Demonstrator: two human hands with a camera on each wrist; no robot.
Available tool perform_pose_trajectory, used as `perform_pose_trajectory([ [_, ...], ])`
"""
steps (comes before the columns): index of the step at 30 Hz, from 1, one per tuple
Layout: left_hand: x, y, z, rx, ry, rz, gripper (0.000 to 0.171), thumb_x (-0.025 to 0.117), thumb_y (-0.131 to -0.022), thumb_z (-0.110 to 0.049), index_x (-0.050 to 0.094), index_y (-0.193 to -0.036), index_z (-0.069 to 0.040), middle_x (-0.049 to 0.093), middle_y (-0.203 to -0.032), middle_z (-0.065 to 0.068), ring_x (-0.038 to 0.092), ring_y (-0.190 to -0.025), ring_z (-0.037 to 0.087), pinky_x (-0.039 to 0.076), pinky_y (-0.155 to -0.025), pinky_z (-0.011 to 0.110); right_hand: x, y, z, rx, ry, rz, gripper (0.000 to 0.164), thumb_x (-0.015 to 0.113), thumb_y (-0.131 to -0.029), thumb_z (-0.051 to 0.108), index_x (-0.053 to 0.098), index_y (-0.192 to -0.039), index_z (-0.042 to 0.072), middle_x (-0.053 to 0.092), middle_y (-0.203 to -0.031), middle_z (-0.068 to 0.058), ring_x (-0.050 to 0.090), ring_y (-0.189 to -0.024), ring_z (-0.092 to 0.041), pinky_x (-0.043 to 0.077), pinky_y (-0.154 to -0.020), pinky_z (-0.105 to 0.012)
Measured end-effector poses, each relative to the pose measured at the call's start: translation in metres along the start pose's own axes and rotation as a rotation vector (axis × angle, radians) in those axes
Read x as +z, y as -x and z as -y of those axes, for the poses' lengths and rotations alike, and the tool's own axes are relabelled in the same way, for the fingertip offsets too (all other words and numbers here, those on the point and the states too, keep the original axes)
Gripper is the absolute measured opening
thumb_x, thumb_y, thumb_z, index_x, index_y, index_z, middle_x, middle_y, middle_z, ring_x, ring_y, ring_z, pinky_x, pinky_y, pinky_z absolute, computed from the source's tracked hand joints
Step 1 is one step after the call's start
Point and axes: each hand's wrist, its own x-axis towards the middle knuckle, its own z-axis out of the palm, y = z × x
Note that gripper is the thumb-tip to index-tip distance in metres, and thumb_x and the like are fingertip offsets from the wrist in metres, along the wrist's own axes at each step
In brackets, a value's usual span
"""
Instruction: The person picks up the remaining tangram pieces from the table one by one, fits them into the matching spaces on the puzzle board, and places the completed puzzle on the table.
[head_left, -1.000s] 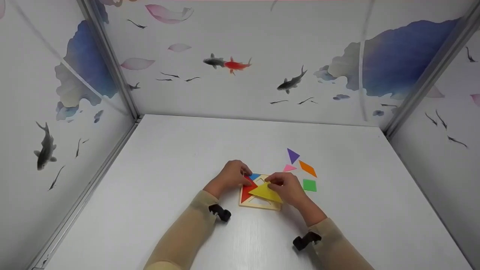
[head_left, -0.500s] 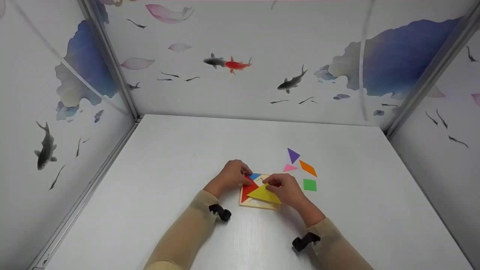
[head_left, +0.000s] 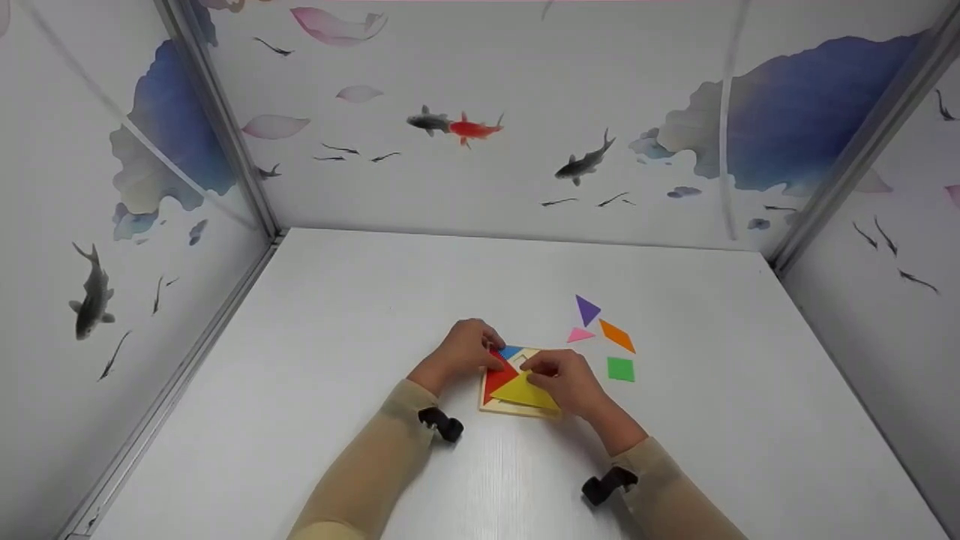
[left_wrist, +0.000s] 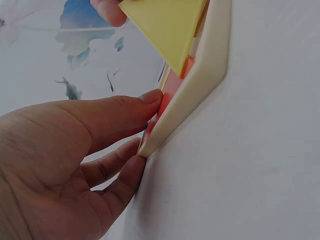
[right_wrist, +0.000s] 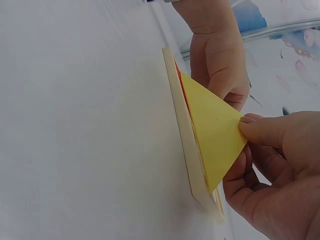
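First, at far left, a wall [head_left: 45, 187] printed with a dark fish borders the white table [head_left: 375, 300]. Next, my left sleeve [head_left: 367, 465] carries a black clip [head_left: 442, 426] at the cuff. My left hand [head_left: 466, 346] grips the tray [head_left: 517, 412] by its left edge, thumb over the red triangle [head_left: 493, 384], other fingers against the side. The tray rests on the table. The red triangle sits along its left side, the blue triangle [head_left: 511, 352] at its far side. Over the near part, the yellow triangle [head_left: 525, 393] is tilted, its raised corner pinched between thumb and fingers of my right hand [head_left: 568, 382]. Its left corner overlaps the red triangle; whether they touch, I cannot tell. Further right, loose on the table, lie a pink triangle [head_left: 580, 335], a purple triangle [head_left: 587, 310] just beyond it, an orange parallelogram [head_left: 617, 337] and a green square [head_left: 621, 369] nearer me. Last, my right sleeve [head_left: 682, 487] bears a second clip [head_left: 609, 486].
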Motion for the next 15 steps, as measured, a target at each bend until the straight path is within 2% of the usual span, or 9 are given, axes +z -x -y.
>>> perform_pose_trajectory([
  [8,0.0009,-0.0009,0.0015,0.038,-0.018,-0.003,0.029,0.09,-0.086,-0.022,0.083,-0.113,-0.013,0.07,-0.114,0.004,0.06,-0.102,0.021,0.055,-0.096,0.038,0.0026,-0.0001,0.0,0.0,0.018,0.0,0.018,0.073,-0.099,0.005,0.082,-0.111,0.015,0.076,-0.105,0.001,0.062,-0.092,-0.018,0.057,-0.091,-0.033],
  [15,0.0005,0.0001,-0.0006,0.009,-0.011,0.005,0.028,0.088,-0.088,-0.021,0.083,-0.114,-0.016,0.069,-0.117,0.004,0.06,-0.106,0.022,0.056,-0.099,0.039,0.0032,0.0003,0.002,0.024,0.013,0.009,0.019,0.073,-0.099,0.005,0.082,-0.111,0.017,0.076,-0.106,0.001,0.062,-0.093,-0.019,0.057,-0.092,-0.034],
])
